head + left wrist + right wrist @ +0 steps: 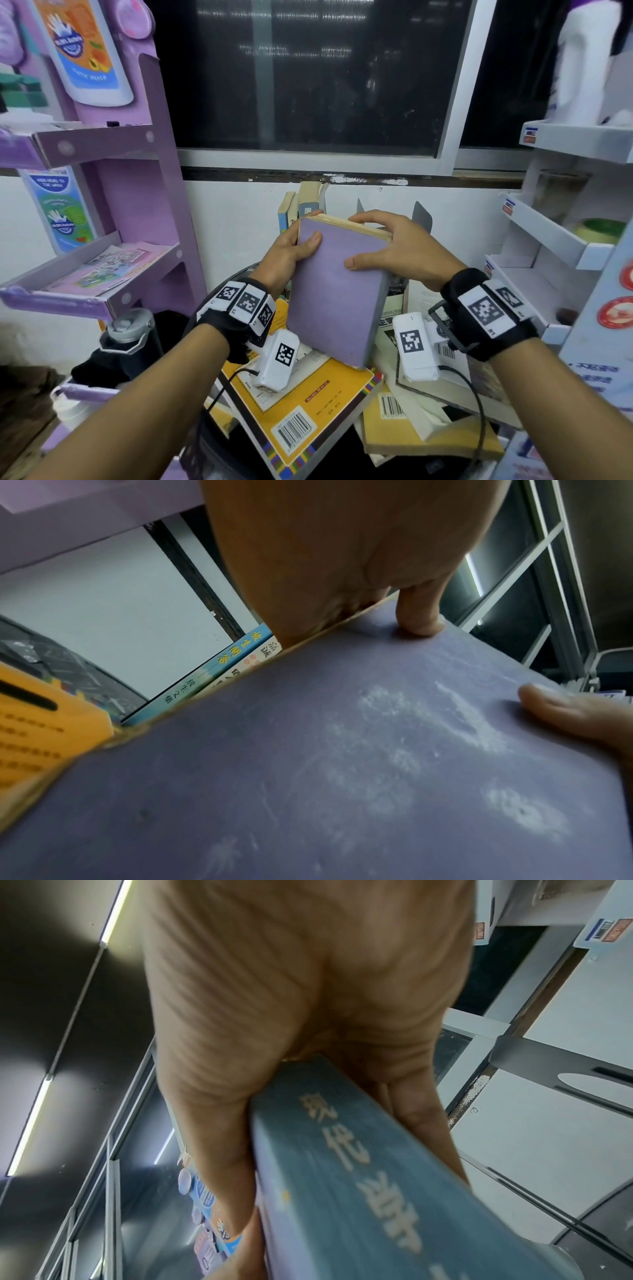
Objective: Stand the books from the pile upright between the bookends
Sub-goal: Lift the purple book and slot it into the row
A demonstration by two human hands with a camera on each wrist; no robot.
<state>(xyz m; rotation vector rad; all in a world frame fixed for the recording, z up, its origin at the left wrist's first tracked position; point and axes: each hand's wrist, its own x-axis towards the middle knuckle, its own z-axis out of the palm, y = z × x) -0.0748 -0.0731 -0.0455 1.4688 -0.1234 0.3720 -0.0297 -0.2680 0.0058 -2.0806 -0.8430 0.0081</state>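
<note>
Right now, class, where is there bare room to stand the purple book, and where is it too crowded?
Free: the gap between the standing books and the grey bookend, though the held purple book hides its floor. The white rack shelf at right also looks bare. Crowded: the pile below, around the yellow book.

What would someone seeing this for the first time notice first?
Most striking is the thick purple book, held up at centre frame between the left hand and the right hand. Below it sprawls a messy pile of books, topped by a yellow book. Behind, against the wall, a few books already stand upright, and a purple display shelf rises at the left.
</note>
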